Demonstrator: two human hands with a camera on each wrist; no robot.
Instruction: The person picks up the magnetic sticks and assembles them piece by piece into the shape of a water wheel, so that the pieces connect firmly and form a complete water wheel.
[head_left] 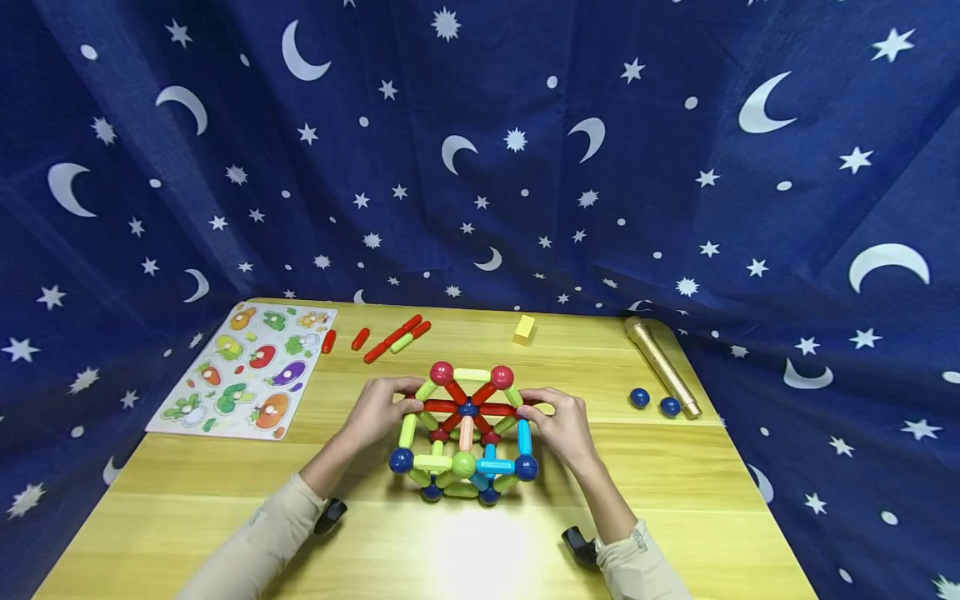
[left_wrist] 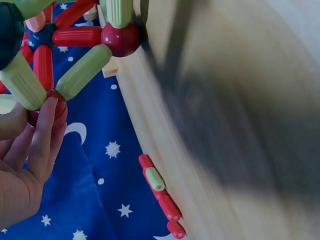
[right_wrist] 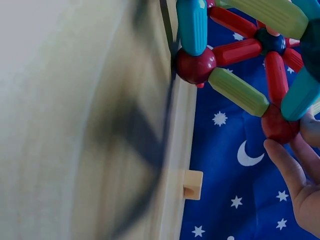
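Note:
Both hands hold a wheel-shaped frame built of magnetic rods and balls between them, over the middle of the table. Red rods point(head_left: 439, 406) radiate from a dark blue centre ball point(head_left: 468, 407); red balls, such as the upper one point(head_left: 441, 372), sit round the rim. Nearer the person, green and blue rods join dark blue balls and a light green ball point(head_left: 464, 463). My left hand point(head_left: 378, 412) pinches a red ball point(left_wrist: 61, 112) at the left corner. At the right corner, my right hand point(head_left: 566, 425) grips another red ball point(right_wrist: 279, 125) between thumb and fingers.
A vegetable-picture board point(head_left: 262, 358) lies at the back left of the wooden table point(head_left: 600, 517). Near it are loose red rods point(head_left: 360, 338) and a green rod point(head_left: 402, 343). A yellow block point(head_left: 524, 330) stands at the back; a gold cylinder point(head_left: 663, 367) and two blue balls point(head_left: 639, 397) lie right.

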